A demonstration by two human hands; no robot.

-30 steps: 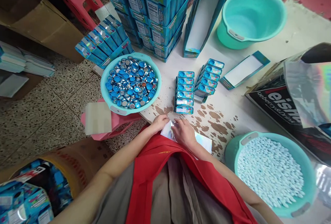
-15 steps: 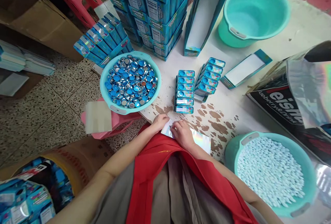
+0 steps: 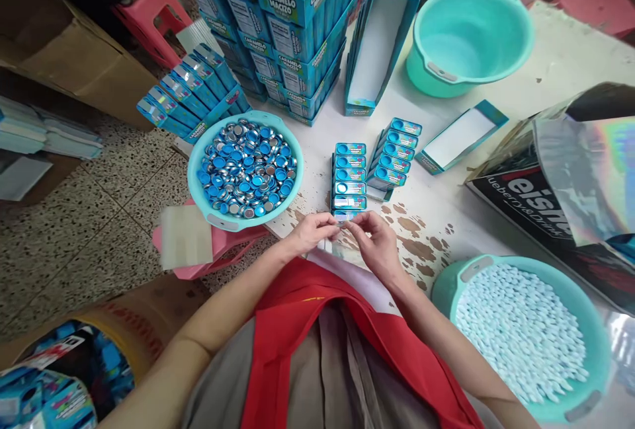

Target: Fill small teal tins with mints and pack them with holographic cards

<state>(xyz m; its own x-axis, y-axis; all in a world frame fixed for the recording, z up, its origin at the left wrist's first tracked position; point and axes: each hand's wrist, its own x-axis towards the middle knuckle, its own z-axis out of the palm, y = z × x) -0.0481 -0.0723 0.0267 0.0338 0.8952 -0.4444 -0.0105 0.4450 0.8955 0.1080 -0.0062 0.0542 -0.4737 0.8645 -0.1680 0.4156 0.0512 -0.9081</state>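
My left hand (image 3: 313, 233) and my right hand (image 3: 376, 241) meet fingertip to fingertip at the table's front edge. Both are closed in a pinch on what looks like a small sticker, mostly hidden by the fingers. Just beyond them stands a row of upright blue boxes (image 3: 350, 173), with round recesses on several tops. A pale strip lies across the second-nearest box (image 3: 350, 202); the fingers partly cover the nearest one. Below my hands, a shiny sheet (image 3: 326, 247) shows only in part.
A basin of small round metal tins (image 3: 245, 168) stands left, a basin of wrapped candies (image 3: 518, 330) right. Behind are an empty green basin (image 3: 471, 39), stacked display boxes (image 3: 292, 39), an open tray (image 3: 464, 137) and a second box row (image 3: 397, 151). A black carton (image 3: 526, 201) sits right.
Both hands have left the shiny sheet and moved up to the nearest blue box, fingertips now together. The right hand has also shifted right. The view has tilted slightly.
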